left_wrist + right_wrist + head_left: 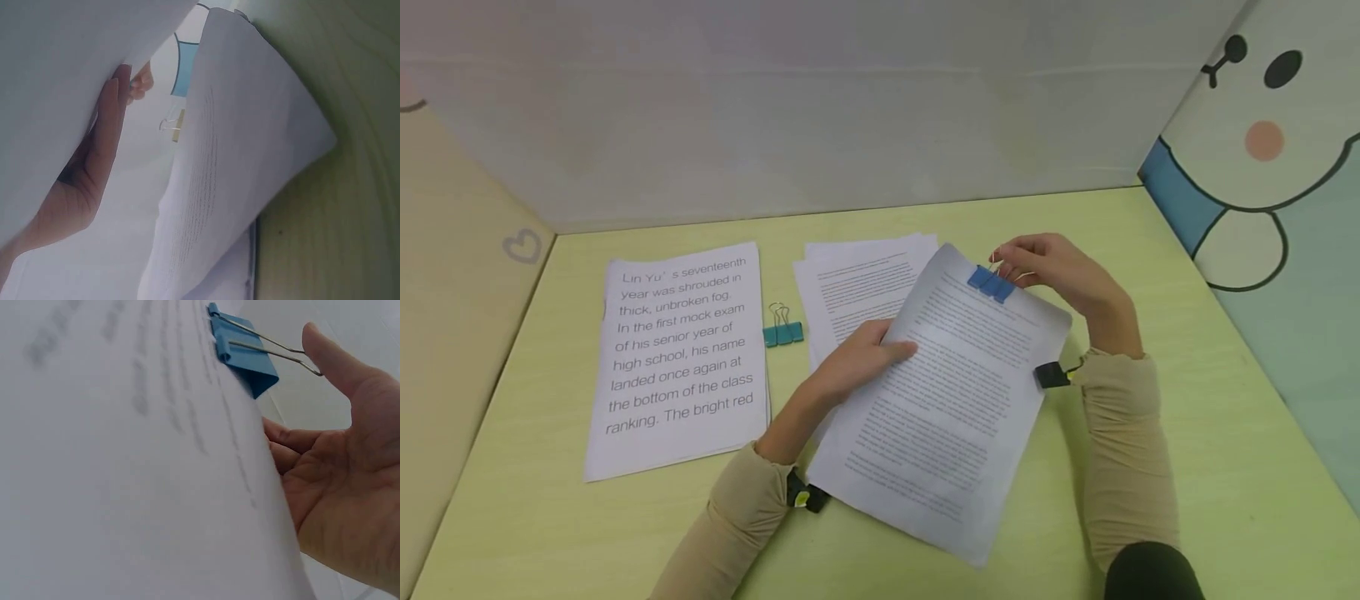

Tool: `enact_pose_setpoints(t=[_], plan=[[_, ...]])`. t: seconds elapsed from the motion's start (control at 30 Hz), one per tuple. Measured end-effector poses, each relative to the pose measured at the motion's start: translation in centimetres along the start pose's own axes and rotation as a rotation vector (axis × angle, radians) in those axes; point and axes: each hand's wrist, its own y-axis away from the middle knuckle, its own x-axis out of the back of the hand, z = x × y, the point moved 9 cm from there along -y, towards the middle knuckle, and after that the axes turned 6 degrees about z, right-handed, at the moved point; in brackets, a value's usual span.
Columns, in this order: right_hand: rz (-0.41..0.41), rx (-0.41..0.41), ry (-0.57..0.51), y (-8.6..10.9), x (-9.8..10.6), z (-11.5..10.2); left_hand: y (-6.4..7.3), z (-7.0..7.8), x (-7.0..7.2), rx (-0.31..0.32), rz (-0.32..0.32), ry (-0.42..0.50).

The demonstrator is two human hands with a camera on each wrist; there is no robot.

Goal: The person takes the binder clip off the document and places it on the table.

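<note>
Printed sheets (940, 400) are tilted up off the table, and my left hand (865, 358) grips them at their left edge, thumb on the front. In the left wrist view that hand's fingers (109, 119) lie behind the paper. A blue binder clip (992, 283) bites the sheets' top edge. My right hand (1060, 271) holds the clip by its wire handles. The right wrist view shows the thumb (328, 353) against a handle of the clip (244, 347), while the other fingers are partly hidden behind the sheets.
A large-print stack (681, 358) lies on the left of the yellow-green table (1210, 400). Right beside it is a teal binder clip (783, 334). More printed sheets (865, 283) lie behind the held ones, partly covered. Panels, one with a cartoon face (1262, 108), border the table.
</note>
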Motion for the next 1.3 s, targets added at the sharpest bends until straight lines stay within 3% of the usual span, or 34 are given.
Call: enact_pose_setpoints(t=[0.27, 0.53, 0.67, 0.8, 0.93, 1.07, 1.3], plan=[[0.159, -0.016, -0.096, -0.3, 0.7, 0.0, 0.1, -0.7, 0.1, 0.056, -0.079, -0.036], [0.257, -0.019, -0.111, 0.1, 1.5, 0.0, 0.2, -0.7, -0.1, 0.046, -0.136, -0.07], [0.386, 0.01, -0.206, 0.3, 2.8, -0.1, 0.1, -0.7, 0.0, 0.04, -0.103, -0.075], [0.54, 0.052, -0.465, 0.7, 4.6, 0.2, 0.1, -0.5, 0.1, 0.025, -0.081, -0.074], [0.599, 0.099, -0.704, 1.2, 5.9, 0.6, -0.1, -0.1, 0.0, 0.002, -0.061, -0.073], [0.601, 0.11, -0.781, 1.6, 6.6, 0.9, -0.4, 0.6, 0.0, -0.019, -0.008, -0.049], [0.592, 0.124, -0.778, 1.8, 7.0, 0.8, -1.0, 1.9, 0.4, -0.079, 0.112, 0.001]])
